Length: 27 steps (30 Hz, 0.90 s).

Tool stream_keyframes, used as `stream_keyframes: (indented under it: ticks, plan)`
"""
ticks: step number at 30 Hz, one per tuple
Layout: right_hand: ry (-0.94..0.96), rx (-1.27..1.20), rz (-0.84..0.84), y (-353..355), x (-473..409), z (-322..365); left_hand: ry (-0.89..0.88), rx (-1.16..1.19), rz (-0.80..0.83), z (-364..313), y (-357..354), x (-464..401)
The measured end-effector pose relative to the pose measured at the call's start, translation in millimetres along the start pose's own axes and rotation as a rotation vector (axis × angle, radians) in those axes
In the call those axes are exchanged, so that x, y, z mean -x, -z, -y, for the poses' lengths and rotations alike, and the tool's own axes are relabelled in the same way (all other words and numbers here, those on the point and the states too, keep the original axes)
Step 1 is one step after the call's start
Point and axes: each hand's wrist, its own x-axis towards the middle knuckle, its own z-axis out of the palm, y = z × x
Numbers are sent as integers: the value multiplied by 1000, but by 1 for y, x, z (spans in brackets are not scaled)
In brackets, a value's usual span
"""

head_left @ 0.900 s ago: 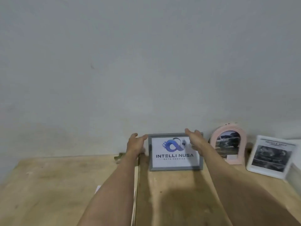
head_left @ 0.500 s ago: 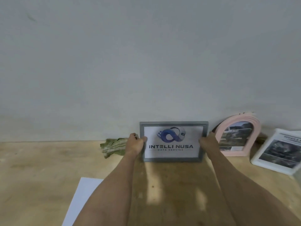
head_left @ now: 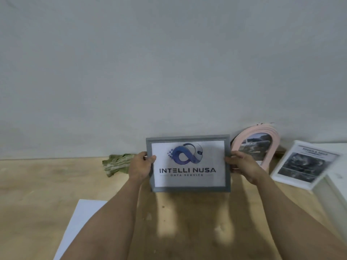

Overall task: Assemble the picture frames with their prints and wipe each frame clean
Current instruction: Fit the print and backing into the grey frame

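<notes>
A grey rectangular frame (head_left: 189, 188) holds a white print with a blue logo and the words INTELLI NUSA. It is upright above the wooden table, its face toward me. My left hand (head_left: 139, 167) grips its left edge, thumb on the front. My right hand (head_left: 242, 165) grips its right edge. A crumpled green cloth (head_left: 117, 163) lies by the wall, left of my left hand.
A pink arched frame (head_left: 270, 136) with a photo leans on the wall behind my right hand. A white frame (head_left: 305, 164) with a dark print leans further right. A white sheet (head_left: 80, 222) lies on the wooden table (head_left: 37, 194) at lower left.
Both hands closed on the grey frame's side edges and lifted it from the wall toward me. The view tilted down, showing more table, the cloth and the white sheet.
</notes>
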Motion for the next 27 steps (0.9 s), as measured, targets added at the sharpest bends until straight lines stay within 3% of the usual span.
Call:
stream_keyframes:
  ticks: [6, 10, 14, 17, 21, 27]
  plan:
    - [37, 89, -10, 17, 60, 28, -19, -101, 29, -30, -3, 69]
    - [60, 137, -101, 2, 92, 52, -300, -157, 87, -85, -23, 135]
    - [160, 324, -199, -31, 117, 76, -538, -382, 158, -133, -39, 196]
    - [204, 546, -296, -50, 137, 88, -516, -462, 131, -147, -31, 217]
    - [207, 504, -278, -71, 155, 94, -414, -426, 27, -142, -11, 224]
    - [161, 301, 32, -90, 175, 97, -311, -336, -119, -131, 25, 229]
